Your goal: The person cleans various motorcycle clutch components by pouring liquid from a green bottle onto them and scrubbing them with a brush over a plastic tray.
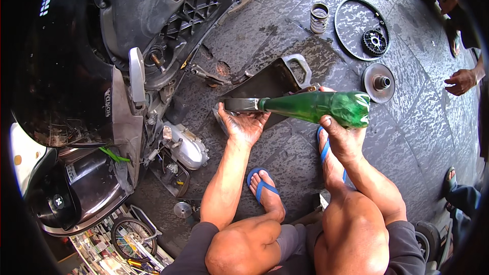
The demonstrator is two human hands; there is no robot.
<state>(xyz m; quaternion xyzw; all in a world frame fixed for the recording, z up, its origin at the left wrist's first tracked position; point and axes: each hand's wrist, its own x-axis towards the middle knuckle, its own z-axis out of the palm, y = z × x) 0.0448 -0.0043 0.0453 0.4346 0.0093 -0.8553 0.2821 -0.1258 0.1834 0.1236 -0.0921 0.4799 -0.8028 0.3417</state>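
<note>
My left hand grips a round, shallow dark metal part, seen nearly edge-on, with the fingers beneath it. My right hand is wrapped around a green plastic bottle, tipped on its side and dented near its base. The bottle's neck meets the right rim of the metal part; whether liquid is flowing cannot be made out. Below and behind both lies a dark cut-down plastic container with a grey handle, resting on the floor.
A partly dismantled motor scooter fills the left. On the stone floor lie a coil spring, a toothed drive belt around a black gear-like part, and a metal pulley. Another person's hand is at right.
</note>
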